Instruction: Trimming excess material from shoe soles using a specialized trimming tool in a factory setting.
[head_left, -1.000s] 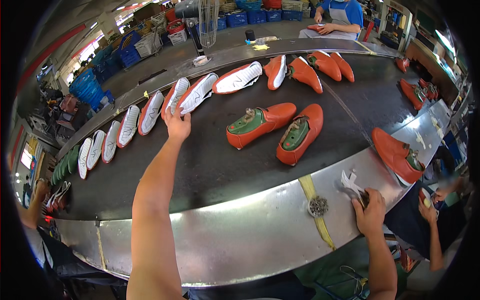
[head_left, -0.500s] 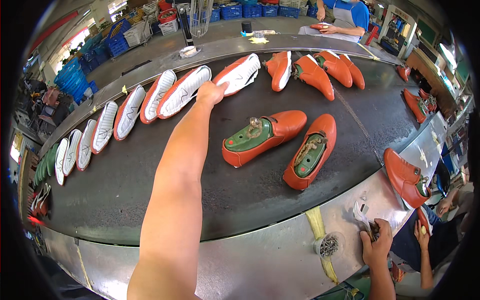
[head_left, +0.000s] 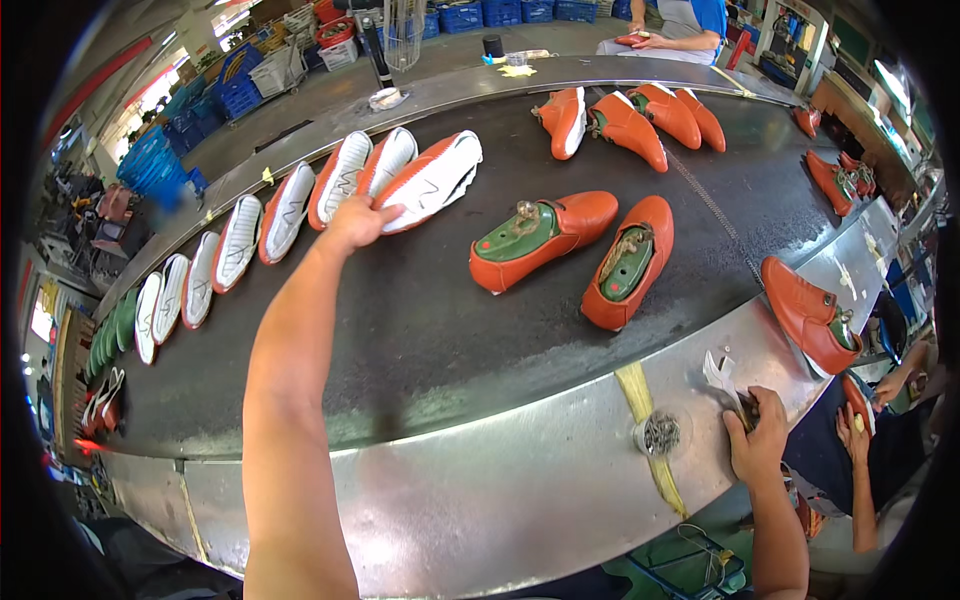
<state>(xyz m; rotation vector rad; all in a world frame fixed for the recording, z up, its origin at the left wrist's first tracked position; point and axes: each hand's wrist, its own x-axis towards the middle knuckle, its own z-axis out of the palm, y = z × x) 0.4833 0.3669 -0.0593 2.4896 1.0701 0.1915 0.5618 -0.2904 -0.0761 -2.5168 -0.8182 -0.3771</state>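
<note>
My left hand (head_left: 357, 222) reaches across the dark belt, its fingers closed on the near end of an orange-red shoe (head_left: 436, 182). This shoe lies sole side up, showing a white underside with a dark zigzag mark. It partly covers the neighbouring upturned shoe (head_left: 388, 160) in the row. At the lower right, my right hand (head_left: 760, 437) grips metal pincers (head_left: 721, 378), jaws pointing away from me, over the steel ledge. Two upright orange shoes on green lasts, one lying sideways (head_left: 545, 240) and one pointing away (head_left: 632, 262), stand between my hands.
Several upturned shoes (head_left: 238, 243) line the belt's far left. More orange shoes (head_left: 627, 130) stand at the far right. A cup of nails (head_left: 660, 433) sits on yellow tape on the steel ledge (head_left: 500, 480). One shoe (head_left: 806, 312) rests beside the pincers. Co-workers sit right and across.
My left hand has moved left and nearer, pulling the upturned shoe with it toward the row. The view has shifted slightly. My right hand still holds the pincers.
</note>
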